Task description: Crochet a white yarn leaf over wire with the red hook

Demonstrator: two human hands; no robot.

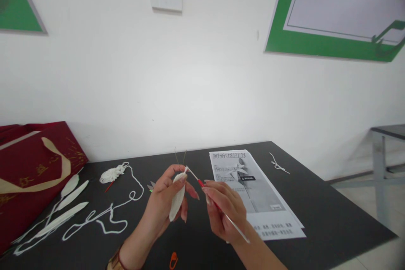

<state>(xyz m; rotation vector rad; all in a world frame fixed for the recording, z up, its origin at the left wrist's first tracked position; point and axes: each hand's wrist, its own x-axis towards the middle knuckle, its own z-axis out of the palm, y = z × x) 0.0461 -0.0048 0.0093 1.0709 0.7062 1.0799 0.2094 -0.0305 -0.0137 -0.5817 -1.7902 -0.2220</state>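
My left hand is closed on a long white crocheted petal, pinched between thumb and fingers, with two thin wire ends sticking up above it. My right hand grips a crochet hook with a red grip and pale shaft; its tip meets the top of the petal at the left thumb. Both hands hover over the dark table, side by side and almost touching.
Loose white yarn trails left to a small yarn bundle. Three finished white petals lie by a dark red bag. A printed instruction sheet lies right of the hands, an orange clip near the front edge, a yarn scrap further back.
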